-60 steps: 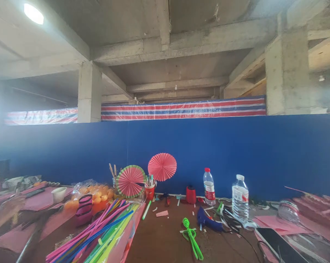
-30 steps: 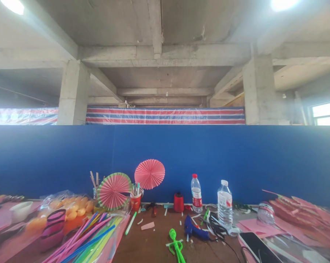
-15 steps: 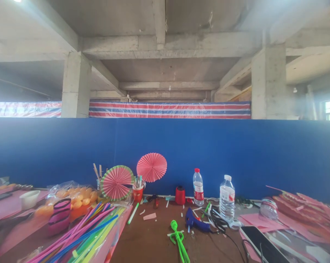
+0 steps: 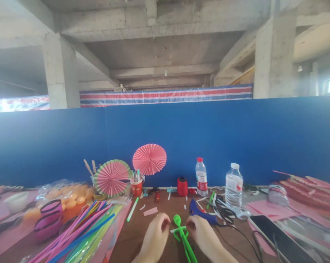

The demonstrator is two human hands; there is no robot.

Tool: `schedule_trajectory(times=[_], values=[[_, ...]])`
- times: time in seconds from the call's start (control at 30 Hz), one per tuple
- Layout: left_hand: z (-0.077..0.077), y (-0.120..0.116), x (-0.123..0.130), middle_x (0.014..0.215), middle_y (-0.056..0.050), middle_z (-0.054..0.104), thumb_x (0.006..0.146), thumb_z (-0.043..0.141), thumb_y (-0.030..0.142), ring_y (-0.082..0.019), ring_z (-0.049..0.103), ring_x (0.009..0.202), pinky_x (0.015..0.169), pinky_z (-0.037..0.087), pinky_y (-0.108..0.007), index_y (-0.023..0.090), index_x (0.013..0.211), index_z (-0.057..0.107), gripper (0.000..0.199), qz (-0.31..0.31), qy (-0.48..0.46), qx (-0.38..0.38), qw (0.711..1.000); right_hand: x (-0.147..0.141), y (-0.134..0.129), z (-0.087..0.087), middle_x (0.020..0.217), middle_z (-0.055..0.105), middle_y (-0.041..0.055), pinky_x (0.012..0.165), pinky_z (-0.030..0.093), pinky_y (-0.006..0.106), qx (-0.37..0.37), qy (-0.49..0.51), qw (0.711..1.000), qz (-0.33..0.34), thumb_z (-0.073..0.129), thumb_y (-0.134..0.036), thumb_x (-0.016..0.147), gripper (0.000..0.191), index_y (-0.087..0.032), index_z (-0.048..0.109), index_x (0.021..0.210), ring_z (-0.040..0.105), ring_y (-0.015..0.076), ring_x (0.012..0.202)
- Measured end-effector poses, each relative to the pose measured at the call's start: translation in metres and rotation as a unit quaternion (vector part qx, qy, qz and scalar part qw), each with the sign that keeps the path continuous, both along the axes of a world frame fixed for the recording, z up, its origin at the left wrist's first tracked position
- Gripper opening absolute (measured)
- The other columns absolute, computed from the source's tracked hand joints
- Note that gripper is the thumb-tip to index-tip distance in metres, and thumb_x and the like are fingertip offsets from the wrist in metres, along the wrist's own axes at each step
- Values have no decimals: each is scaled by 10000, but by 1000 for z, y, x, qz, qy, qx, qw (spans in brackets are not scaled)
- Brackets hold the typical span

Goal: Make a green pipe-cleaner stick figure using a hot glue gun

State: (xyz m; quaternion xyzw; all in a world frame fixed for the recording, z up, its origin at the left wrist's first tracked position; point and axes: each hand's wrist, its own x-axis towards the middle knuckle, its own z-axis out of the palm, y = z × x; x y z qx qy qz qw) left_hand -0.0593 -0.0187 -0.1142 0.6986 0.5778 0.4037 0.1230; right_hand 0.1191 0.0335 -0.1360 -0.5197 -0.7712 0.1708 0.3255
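A bright green fuzzy pipe-cleaner figure (image 4: 184, 239), with a round head and looped arms, lies on the brown table between my hands. A white strip (image 4: 173, 231) shows under its arms. To the figure's left, my left hand (image 4: 157, 232) has its fingers curled in, thumb towards the figure. My right hand (image 4: 202, 231) is curled the same way on the other side, fingertips near the figure's head and arm. What either hand pinches, if anything, is hidden by the fingers. Just behind my right hand rests a blue glue gun (image 4: 200, 212).
Colourful pipe cleaners (image 4: 83, 233) in plastic lie at left, beside purple bands (image 4: 48, 221) and orange balls (image 4: 74, 195). Pink paper fans (image 4: 150, 159) stand behind. Two water bottles (image 4: 234, 188), a black cable (image 4: 236, 228) and a phone (image 4: 280, 237) occupy the right. A blue partition (image 4: 165, 128) closes the back.
Both my hands have come into view from below, on either side of the green figure. The view has tilted down slightly. The figure lies much as before.
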Motion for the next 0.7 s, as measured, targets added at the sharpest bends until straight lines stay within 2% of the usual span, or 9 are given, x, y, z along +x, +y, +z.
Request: schedule_trajectory(times=[0.07, 0.1, 0.17, 0.23, 0.37, 0.53, 0.63, 0.7], values=[[-33, 13, -3, 740, -17, 619, 684, 417, 64, -171, 566, 735, 691, 410, -262, 198, 738, 570, 210, -2, 55, -44, 998, -11, 8, -22, 666, 633, 16, 570, 357, 196, -10, -1, 1000, 0, 467, -157, 695, 165, -184, 626, 659, 559, 137, 630], [-44, 17, -4, 748, -18, 622, 653, 437, 54, -172, 566, 731, 687, 406, -257, 201, 726, 580, 218, -12, 71, -57, 996, -14, 10, -29, 652, 628, 11, 549, 342, 191, -15, -1, 1000, 0, 480, -172, 691, 143, -185, 618, 653, 552, 134, 615], [-55, 21, -6, 796, -27, 621, 626, 450, 52, -175, 563, 752, 685, 403, -252, 208, 743, 594, 242, -27, 119, -83, 989, -15, 13, -38, 626, 618, 3, 521, 319, 183, -29, -3, 1000, 7, 507, -187, 674, 100, -184, 602, 644, 540, 129, 593], [-55, 21, -6, 814, -31, 620, 621, 455, 59, -175, 565, 769, 694, 403, -246, 214, 757, 601, 253, -41, 130, -103, 985, -14, 17, -42, 613, 614, -3, 522, 317, 178, -44, 0, 999, 28, 516, -197, 671, 85, -182, 594, 641, 536, 124, 586], [-46, 19, -5, 783, -23, 625, 622, 471, 75, -174, 569, 764, 696, 399, -247, 217, 727, 606, 222, -33, 94, -134, 986, -9, 21, -47, 640, 622, -8, 560, 335, 182, -53, -2, 996, 71, 507, -223, 688, 109, -196, 612, 680, 542, 126, 609], [-46, 19, -7, 770, -17, 627, 612, 486, 78, -174, 568, 756, 688, 398, -249, 222, 695, 603, 203, -37, 70, -156, 985, -8, 22, -58, 628, 613, -2, 547, 331, 193, -58, -47, 996, 52, 508, -195, 641, 87, -187, 595, 644, 532, 134, 597], [-47, 18, -9, 791, -22, 627, 622, 483, 77, -171, 568, 747, 694, 404, -249, 227, 718, 606, 216, -48, 76, -141, 986, -8, 23, -61, 639, 616, 0, 559, 347, 191, -49, -55, 996, 54, 498, -199, 649, 86, -185, 579, 626, 540, 135, 608], [-39, 15, -11, 792, -25, 623, 637, 472, 74, -167, 567, 744, 695, 406, -246, 227, 744, 599, 226, -35, 79, -107, 991, -8, 22, -60, 636, 613, 1, 565, 363, 190, -40, -61, 996, 55, 492, -213, 665, 94, -188, 577, 635, 544, 136, 608]])
